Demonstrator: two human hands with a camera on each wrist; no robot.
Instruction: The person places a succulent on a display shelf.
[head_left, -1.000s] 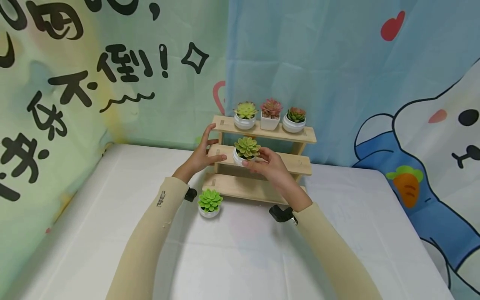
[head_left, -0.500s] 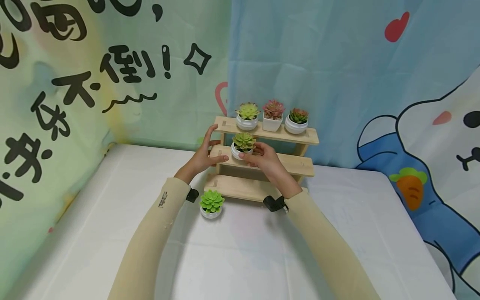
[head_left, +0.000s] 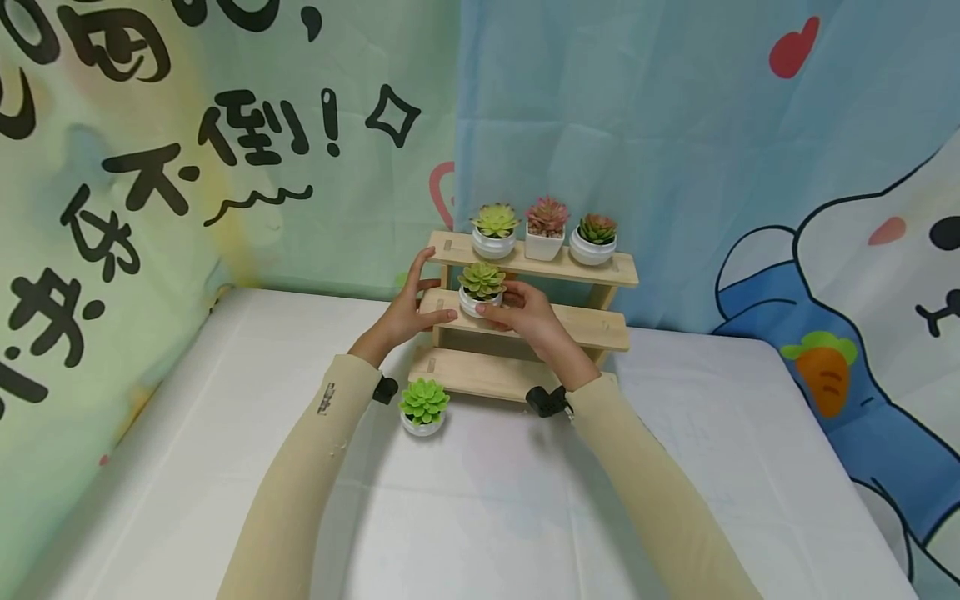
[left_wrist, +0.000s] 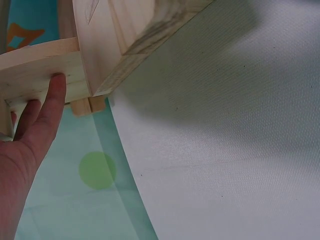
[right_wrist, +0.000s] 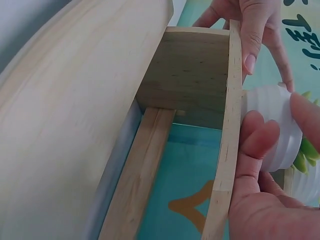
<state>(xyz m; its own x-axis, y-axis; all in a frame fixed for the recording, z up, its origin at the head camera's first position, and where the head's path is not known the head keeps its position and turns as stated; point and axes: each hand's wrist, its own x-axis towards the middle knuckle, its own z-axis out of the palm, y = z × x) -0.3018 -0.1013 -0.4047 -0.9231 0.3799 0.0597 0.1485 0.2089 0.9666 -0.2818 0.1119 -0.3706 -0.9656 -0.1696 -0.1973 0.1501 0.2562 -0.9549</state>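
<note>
A three-tier wooden shelf (head_left: 525, 372) stands on the table. My right hand (head_left: 531, 318) holds a small succulent in a white pot (head_left: 482, 281) at the left part of the middle tier, with thumb and fingers around the pot. In the right wrist view the white pot (right_wrist: 274, 127) is right at the tier's surface. My left hand (head_left: 408, 310) grips the shelf's left end, thumb over the middle tier and fingers spread up the side. The left wrist view shows its fingers (left_wrist: 56, 95) against the wood.
On the top tier stand a yellow-green succulent (head_left: 494, 232), a pink one in a square pot (head_left: 545, 229) and a reddish-green one (head_left: 594, 240). A bright green succulent (head_left: 423, 407) stands on the white tablecloth (head_left: 480, 508), left of the shelf's front. Printed curtains (head_left: 637, 125) hang behind.
My right hand has brought the potted succulent leftward along the middle tier, toward my left hand. The left hand keeps its place on the shelf's end.
</note>
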